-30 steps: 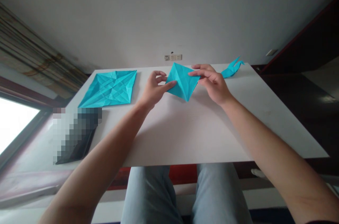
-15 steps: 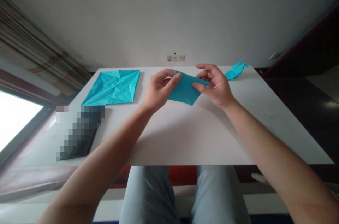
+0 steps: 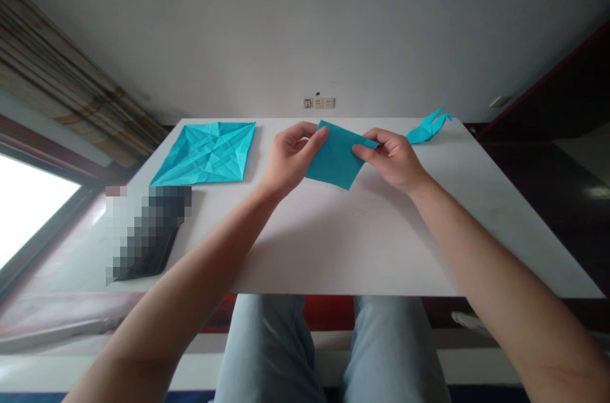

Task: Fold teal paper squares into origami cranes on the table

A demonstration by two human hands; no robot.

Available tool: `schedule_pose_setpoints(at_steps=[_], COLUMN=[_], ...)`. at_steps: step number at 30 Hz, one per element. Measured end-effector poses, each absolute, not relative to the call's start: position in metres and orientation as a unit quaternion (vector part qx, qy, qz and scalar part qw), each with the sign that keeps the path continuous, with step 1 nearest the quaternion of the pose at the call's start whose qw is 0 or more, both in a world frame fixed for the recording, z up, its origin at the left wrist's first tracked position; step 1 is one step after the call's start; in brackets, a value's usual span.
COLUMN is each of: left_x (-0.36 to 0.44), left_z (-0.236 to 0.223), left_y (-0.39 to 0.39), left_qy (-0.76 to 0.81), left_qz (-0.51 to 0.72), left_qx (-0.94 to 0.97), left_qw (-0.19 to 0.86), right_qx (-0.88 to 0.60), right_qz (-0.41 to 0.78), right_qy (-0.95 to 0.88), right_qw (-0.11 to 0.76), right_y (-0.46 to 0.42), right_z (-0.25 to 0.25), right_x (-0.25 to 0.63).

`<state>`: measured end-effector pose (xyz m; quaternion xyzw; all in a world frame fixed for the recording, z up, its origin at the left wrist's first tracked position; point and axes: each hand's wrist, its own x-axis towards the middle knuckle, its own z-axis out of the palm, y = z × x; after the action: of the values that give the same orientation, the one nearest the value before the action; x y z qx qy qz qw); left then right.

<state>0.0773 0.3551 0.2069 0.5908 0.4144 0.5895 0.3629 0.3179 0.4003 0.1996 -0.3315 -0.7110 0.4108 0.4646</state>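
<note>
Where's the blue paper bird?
In the head view, the paper bird sits near the far right corner of the white table, just beyond the right hand.

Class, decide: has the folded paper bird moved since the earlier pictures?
No: judged against the far right corner of the white table, the folded paper bird keeps its place; the two drift rightward together in view.

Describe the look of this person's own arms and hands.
The left hand and right hand are bare, with no gloves, rings or watch visible. No sleeves show on the forearms. The person wears pale blue trousers.
</note>
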Motion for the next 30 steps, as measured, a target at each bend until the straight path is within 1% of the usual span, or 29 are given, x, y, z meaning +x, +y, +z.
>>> schedule_pose_setpoints(at_steps=[3,7,10,16,19,22,24,27,30], left_x=[0.075,0.07,0.066,0.061,0.057,0.054,0.054,0.055,0.057], left_z=[0.204,0.196,0.191,0.188,0.186,0.184,0.183,0.181,0.18], left_y=[0.358,0.364,0.369,0.376,0.378,0.379,0.381,0.384,0.384], left_qy=[0.406,0.424,0.45,0.464,0.487,0.49,0.476,0.435,0.421], left_qz=[0.575,0.528,0.513,0.533,0.529,0.534,0.537,0.532,0.553], left_qx=[0.594,0.635,0.645,0.635,0.636,0.643,0.638,0.63,0.622], left_qw=[0.388,0.372,0.345,0.314,0.281,0.248,0.279,0.361,0.362], right_qx=[-0.33,-0.345,-0.358,-0.365,-0.364,-0.355,-0.348,-0.335,-0.316], right_qz=[0.417,0.367,0.355,0.352,0.363,0.385,0.388,0.397,0.418], right_qy=[-0.72,-0.704,-0.682,-0.668,-0.676,-0.697,-0.716,-0.737,-0.744], right_qw=[0.445,0.501,0.53,0.544,0.527,0.489,0.465,0.434,0.415], right_y=[0.4,0.405,0.411,0.415,0.415,0.413,0.41,0.405,0.402], right_z=[0.199,0.199,0.199,0.196,0.197,0.197,0.197,0.199,0.2], right_x=[0.318,0.32,0.323,0.324,0.325,0.326,0.325,0.324,0.323])
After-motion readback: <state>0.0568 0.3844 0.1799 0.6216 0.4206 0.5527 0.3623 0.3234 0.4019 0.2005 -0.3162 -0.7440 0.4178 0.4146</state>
